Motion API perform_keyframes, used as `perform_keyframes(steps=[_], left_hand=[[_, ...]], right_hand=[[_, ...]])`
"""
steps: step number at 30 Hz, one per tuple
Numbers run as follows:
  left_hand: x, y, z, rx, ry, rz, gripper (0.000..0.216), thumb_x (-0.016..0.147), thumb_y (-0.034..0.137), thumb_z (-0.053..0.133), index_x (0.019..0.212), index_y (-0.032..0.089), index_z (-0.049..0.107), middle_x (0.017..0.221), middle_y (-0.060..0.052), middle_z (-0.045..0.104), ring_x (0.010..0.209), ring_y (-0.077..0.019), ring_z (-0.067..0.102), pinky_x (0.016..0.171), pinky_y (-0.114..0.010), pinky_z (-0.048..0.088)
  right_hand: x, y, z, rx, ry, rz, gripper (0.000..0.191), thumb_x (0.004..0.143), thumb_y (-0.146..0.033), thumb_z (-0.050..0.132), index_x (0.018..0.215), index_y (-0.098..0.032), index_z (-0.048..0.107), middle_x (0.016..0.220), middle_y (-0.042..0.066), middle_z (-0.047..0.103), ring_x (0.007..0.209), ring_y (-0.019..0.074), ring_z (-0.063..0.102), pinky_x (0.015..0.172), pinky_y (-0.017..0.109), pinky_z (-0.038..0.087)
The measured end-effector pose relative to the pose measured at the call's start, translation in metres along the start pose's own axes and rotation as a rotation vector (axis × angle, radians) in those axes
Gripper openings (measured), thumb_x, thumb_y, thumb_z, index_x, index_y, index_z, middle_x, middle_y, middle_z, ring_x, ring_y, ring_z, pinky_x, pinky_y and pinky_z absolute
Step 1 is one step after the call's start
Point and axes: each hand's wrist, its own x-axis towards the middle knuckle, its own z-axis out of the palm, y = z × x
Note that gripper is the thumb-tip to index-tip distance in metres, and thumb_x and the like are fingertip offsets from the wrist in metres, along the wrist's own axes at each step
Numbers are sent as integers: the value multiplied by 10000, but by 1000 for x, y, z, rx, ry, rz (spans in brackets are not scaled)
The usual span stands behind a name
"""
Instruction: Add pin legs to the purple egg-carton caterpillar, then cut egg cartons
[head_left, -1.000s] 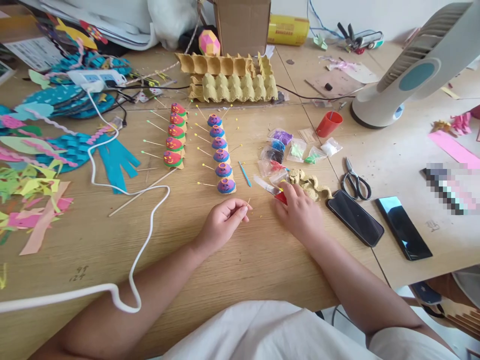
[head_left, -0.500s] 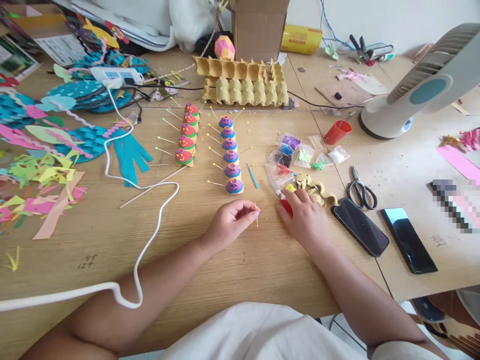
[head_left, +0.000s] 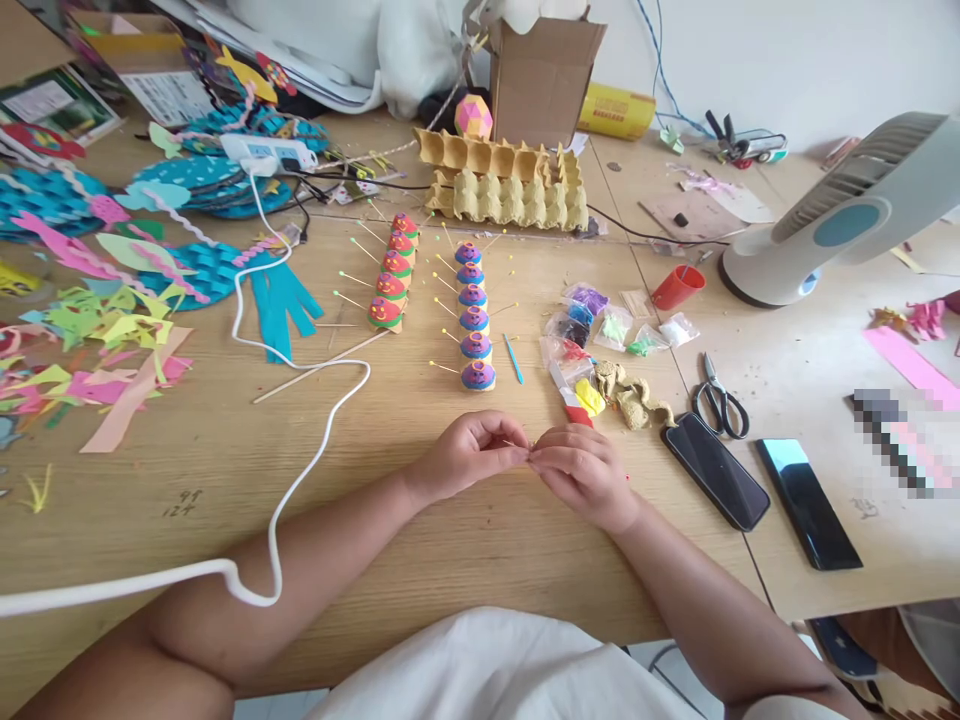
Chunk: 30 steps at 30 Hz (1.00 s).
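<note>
My left hand (head_left: 480,458) is closed in a pinch on a toothpick (head_left: 513,444), a thin stick of which only a short length shows. Against its fingertips press those of my right hand (head_left: 581,475), also pinched; what lies between the right fingers is hidden. Beyond my hands stands a row of blue and purple egg-carton cups (head_left: 474,318) with painted faces and yellow-tipped toothpicks sticking out. Left of it is a red and green row (head_left: 390,287) with pale-green-tipped toothpicks. A blue modelling tool (head_left: 514,360) lies beside the blue row. Yellow clay (head_left: 589,397) rests beyond my right hand.
Bags of coloured clay (head_left: 586,300), scissors (head_left: 720,398), two phones (head_left: 716,470) and a red cup (head_left: 678,287) lie to the right, near a white fan (head_left: 832,225). A white cable (head_left: 300,470) crosses the left side. Egg cartons (head_left: 517,200) sit behind.
My right hand has left the clay bags and come left to meet my left hand at the toothpick. The yellow clay now shows uncovered. The camera view has shifted slightly.
</note>
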Motion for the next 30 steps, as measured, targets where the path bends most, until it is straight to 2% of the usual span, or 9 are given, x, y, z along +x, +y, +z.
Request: perform_keyframes(steps=[4, 9, 16, 23, 30], left_hand=[[1, 0, 0, 53, 49, 6, 217, 820, 352, 774, 860, 150, 708, 810, -23, 673, 748, -120, 572, 676, -226, 454], [0, -6, 0, 200, 123, 50, 210, 866, 361, 726, 901, 154, 721, 795, -26, 657, 754, -131, 570, 685, -243, 445], [-1, -6, 2, 330, 150, 112, 215, 895, 363, 696, 872, 151, 729, 758, -23, 650, 678, -120, 535, 638, -248, 420], [0, -6, 2, 255, 185, 95, 200, 897, 358, 698, 868, 161, 719, 792, -24, 675, 732, -129, 566, 688, -249, 444], [-1, -7, 2, 273, 200, 78, 218, 894, 376, 704, 864, 161, 713, 763, -20, 657, 729, -135, 565, 686, -251, 447]], right_hand=[[2, 0, 3, 153, 56, 198, 186, 905, -153, 710, 1055, -252, 663, 892, 45, 728, 837, 165, 705, 736, 296, 584], [2, 1, 3, 237, 95, 369, 80, 907, -157, 702, 901, -231, 671, 809, 26, 713, 761, 153, 681, 713, 298, 552], [0, -1, 8, 402, 198, 594, 71, 883, -241, 757, 859, -230, 691, 797, 5, 708, 747, 135, 663, 701, 264, 532], [-4, -2, 8, 575, 291, 729, 179, 851, -306, 807, 1017, -283, 745, 928, 7, 752, 810, 133, 720, 755, 264, 582], [-4, -2, 7, 679, 306, 759, 69, 896, -306, 760, 947, -259, 758, 854, 4, 766, 784, 140, 764, 740, 255, 621]])
